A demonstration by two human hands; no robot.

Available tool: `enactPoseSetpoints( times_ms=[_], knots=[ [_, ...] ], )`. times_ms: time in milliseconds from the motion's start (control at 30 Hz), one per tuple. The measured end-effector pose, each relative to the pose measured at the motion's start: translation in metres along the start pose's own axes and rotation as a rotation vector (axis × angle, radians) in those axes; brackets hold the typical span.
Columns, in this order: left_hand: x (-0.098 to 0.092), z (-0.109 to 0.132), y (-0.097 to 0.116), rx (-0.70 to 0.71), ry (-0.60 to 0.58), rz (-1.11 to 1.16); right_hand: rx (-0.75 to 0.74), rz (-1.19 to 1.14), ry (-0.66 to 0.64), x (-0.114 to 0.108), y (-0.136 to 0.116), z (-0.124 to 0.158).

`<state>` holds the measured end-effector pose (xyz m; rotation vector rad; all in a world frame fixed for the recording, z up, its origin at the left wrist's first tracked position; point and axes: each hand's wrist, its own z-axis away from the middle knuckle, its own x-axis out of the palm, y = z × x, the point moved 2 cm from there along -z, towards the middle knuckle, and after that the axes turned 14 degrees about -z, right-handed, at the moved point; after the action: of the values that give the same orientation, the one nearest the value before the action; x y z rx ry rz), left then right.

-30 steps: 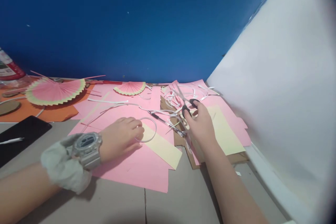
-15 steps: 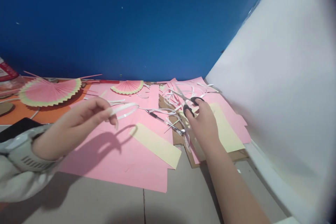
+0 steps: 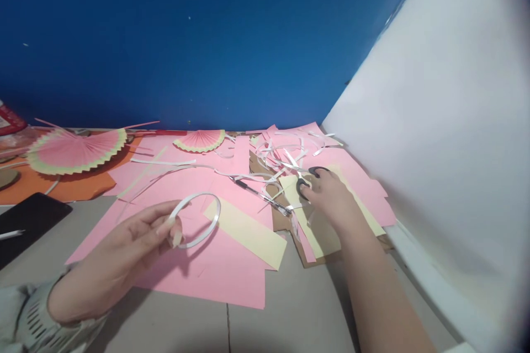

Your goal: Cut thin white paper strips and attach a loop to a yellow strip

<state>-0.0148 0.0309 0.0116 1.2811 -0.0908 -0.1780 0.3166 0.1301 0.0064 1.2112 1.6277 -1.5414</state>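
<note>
My left hand pinches a white paper strip bent into a loop, held above the large pink sheet. In my right hand is a pair of scissors with black handles, its blades apart and pointing away over the white strips. A pale yellow strip of paper lies on the pink sheet, just right of the loop. Between the hands rests a pen with a clear barrel, beside cut cardboard.
Two pleated pink-and-yellow paper fans, one large and one small, sit at the back left. A dark flat object lies at left. Tangled white strips lie at the back. A blue wall and a white wall bound the table.
My left hand has come down and nearer, and the loop now shows as a wide ring. My right hand has moved slightly down and right with the scissors.
</note>
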Motion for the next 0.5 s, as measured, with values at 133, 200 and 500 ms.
enactPoseSetpoints(
  times_ms=[133,200,500],
  knots=[
    [0.005,0.005,-0.013,0.018,0.038,-0.067,-0.011,0.056,0.062,0.001,-0.003,0.000],
    [0.008,0.004,-0.017,0.042,0.074,-0.118,-0.030,0.064,0.096,0.000,-0.003,0.001],
    [0.029,-0.002,-0.020,0.167,-0.024,-0.016,-0.166,0.046,0.197,0.007,-0.008,0.002]
  ],
)
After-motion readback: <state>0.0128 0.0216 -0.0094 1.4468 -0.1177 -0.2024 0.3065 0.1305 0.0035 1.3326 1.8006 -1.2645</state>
